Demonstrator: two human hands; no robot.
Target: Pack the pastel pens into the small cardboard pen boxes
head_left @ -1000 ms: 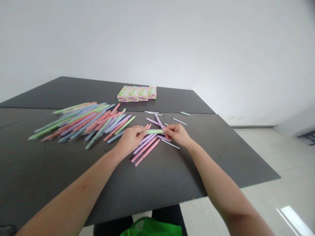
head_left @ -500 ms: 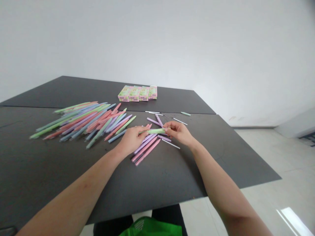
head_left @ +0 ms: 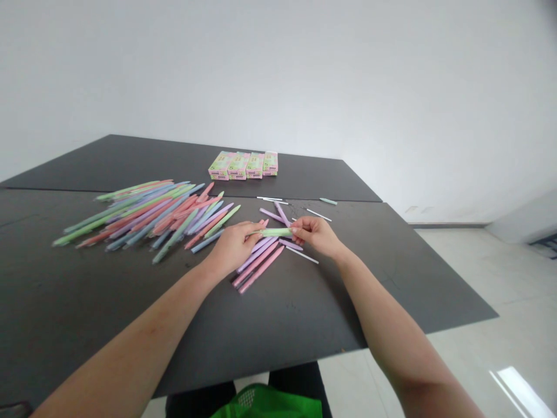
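Observation:
A light green pen barrel (head_left: 277, 232) lies level between my two hands. At its left end my left hand (head_left: 235, 245) pinches it with thumb and fingertips. My right hand (head_left: 317, 234) grips the other end, its fingers closed over the tip. Under the barrel, pink pens (head_left: 261, 268) and purple pens (head_left: 256, 255) lie side by side on the dark table, partly covered by my left hand. Short purple pieces (head_left: 282, 213) rest just beyond the barrel. A thin white stick (head_left: 303, 254), like a pen refill, lies below my right hand.
A wide pile of pastel pens (head_left: 143, 217) spreads over the left of the table (head_left: 209, 337). Several small pink-and-green boxes (head_left: 238, 165) stand in a row at the back. More thin white sticks (head_left: 319, 215) and a small green piece (head_left: 328, 201) lie farther off.
Both hands stay in nearly the same place on the green pen barrel. Only a slight shift of the fingers at its ends shows.

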